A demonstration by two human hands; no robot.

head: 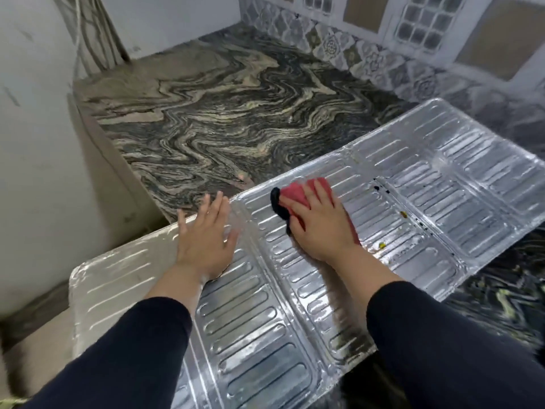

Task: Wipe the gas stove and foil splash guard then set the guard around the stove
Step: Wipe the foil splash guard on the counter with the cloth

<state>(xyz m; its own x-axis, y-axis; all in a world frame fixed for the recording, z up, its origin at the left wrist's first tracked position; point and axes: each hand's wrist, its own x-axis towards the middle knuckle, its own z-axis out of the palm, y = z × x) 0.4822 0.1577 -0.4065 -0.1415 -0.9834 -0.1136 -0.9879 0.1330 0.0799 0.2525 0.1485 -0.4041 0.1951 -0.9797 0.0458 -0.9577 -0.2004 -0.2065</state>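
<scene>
The ribbed foil splash guard [427, 184] lies unfolded flat on the counter, running from the lower left to the right edge. My left hand [205, 231] rests flat on its left panel with fingers straight and spread. My right hand [317, 222] presses a red cloth with a dark edge [292, 196] onto the middle panel, fingers straight over the cloth. Small dark and yellowish specks dot the guard to the right of the cloth. No gas stove is in view.
The swirled grey and tan stone counter [221, 119] stretches behind the guard. A white wall [32, 143] with cables stands at the left, and patterned tiles [368, 57] with a window run along the back right.
</scene>
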